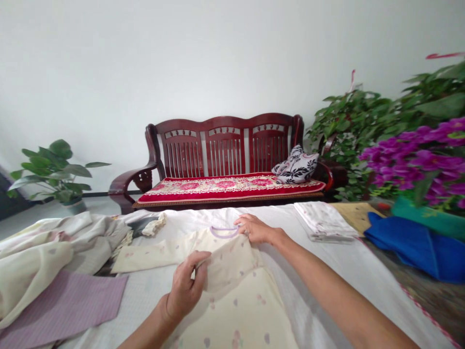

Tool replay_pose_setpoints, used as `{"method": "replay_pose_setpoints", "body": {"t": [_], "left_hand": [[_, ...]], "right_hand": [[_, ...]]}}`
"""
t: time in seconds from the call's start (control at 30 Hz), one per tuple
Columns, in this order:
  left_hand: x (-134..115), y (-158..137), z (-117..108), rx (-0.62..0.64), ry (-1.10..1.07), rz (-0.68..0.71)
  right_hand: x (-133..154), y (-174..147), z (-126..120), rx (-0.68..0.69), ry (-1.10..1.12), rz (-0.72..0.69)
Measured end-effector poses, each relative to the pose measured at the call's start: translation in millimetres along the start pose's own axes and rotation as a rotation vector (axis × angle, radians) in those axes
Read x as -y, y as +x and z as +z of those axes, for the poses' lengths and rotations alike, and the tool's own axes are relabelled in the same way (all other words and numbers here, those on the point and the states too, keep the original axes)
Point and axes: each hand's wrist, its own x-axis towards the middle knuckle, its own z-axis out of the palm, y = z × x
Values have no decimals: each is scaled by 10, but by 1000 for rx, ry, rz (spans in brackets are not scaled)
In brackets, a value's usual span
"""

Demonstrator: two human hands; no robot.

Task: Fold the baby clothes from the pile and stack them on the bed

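A pale cream long-sleeved shirt (232, 310) with small printed motifs and a lilac neckband lies spread in front of me, its neck end pointing away. My left hand (191, 281) pinches a fold of the fabric between thumb and fingers near the middle of the shirt. At the collar, my right hand (251, 228) is closed on the cloth beside the neckband. One sleeve stretches out to the left across the white cloth (145, 291). The sleeve on the right side is folded over or hidden.
Rumpled clothes (83, 242) and a lilac ribbed garment (72, 303) lie at left. On the right are a folded white garment (323, 220), a blue cloth (417, 245) and purple flowers (417, 165). A wooden bench (221, 150) stands beyond the covered surface.
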Motion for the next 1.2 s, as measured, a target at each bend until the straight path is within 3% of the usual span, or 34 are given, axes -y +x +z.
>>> {"method": "replay_pose_setpoints", "body": {"t": [0.1, 0.27, 0.4, 0.57, 0.7, 0.93, 1.2], "left_hand": [[-24, 8, 21, -18, 10, -62], [204, 62, 138, -36, 84, -396], [453, 53, 225, 33, 104, -549], [588, 47, 286, 190, 120, -664], [618, 121, 329, 278, 188, -696], [678, 161, 355, 337, 267, -660], [733, 168, 294, 370, 353, -668]], "right_hand": [[-70, -31, -68, -129, -4, 9], [-184, -136, -79, -265, 241, 84], [-134, -203, -45, -275, 490, 151], [-77, -205, -42, -293, 570, 151], [-169, -215, -16, -298, 476, 142], [-346, -292, 76, -167, -25, 139], [-445, -329, -15, -99, -90, 244]]}}
